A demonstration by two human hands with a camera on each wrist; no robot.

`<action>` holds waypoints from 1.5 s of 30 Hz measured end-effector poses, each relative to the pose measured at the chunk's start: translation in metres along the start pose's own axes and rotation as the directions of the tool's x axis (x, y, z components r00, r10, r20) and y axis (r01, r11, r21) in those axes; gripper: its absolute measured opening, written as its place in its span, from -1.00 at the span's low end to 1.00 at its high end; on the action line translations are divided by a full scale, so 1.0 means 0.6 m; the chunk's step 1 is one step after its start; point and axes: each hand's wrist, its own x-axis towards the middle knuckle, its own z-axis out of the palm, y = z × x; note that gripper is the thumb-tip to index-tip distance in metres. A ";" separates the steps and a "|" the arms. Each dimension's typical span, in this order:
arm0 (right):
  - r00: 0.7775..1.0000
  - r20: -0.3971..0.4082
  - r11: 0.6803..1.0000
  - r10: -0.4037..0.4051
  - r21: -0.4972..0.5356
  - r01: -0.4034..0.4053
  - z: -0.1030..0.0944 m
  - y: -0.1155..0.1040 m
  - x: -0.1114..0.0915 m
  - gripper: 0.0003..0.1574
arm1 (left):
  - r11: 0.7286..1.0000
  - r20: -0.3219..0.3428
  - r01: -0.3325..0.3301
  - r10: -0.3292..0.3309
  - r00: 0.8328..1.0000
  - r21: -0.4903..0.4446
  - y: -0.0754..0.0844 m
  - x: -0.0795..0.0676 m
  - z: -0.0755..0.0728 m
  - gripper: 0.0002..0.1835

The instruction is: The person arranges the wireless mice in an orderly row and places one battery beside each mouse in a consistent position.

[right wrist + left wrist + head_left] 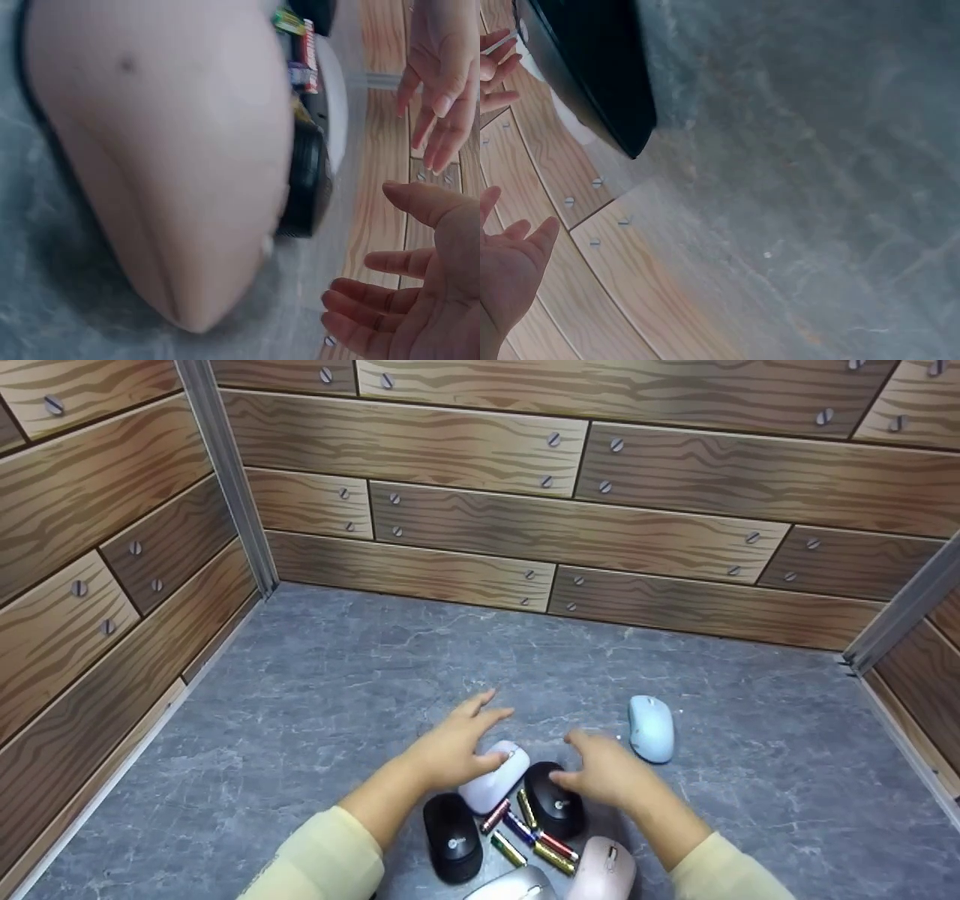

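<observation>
My left hand hovers over a white computer mouse with its fingers spread. Over a black mouse is my right hand, fingers extended. Neither hand grips anything, and both look raised off the floor in the wrist views. Several coloured batteries lie loose between the mice. A second black mouse sits to their left. Toward me are a silver mouse and a pink mouse, the silver one cut off by the frame. The pink one looms large in the right wrist view.
A light blue mouse lies apart, right of my right hand. Wood-patterned panels wall in the grey marbled surface at the back and both sides. Metal posts stand at the back corners.
</observation>
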 end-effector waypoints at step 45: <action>1.000 -0.006 0.990 -0.012 -0.141 0.011 0.045 0.000 -0.023 -0.21 | 1.000 0.056 -0.002 0.003 0.998 -0.019 -0.004 -0.047 0.038 -0.32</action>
